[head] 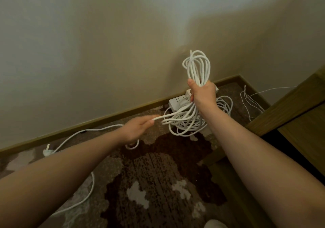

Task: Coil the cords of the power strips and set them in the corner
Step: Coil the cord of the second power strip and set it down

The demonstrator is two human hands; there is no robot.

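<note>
Head view: the right hand (202, 94) is closed around a bundle of white cord loops (197, 67), held up over the floor's far corner. The left hand (139, 127) pinches the cord's loose run (163, 116). Power strips (177, 101) and a coiled cord (223, 104) lie in that corner; the plug (47, 151) lies by the left baseboard.

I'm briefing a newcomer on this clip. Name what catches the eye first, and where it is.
The bundle of white cord loops stands out, gripped upright in the right hand before the beige wall corner. The left hand pulls a strand taut at centre. White power strips with coiled cords lie behind on the brown patterned carpet.
</note>
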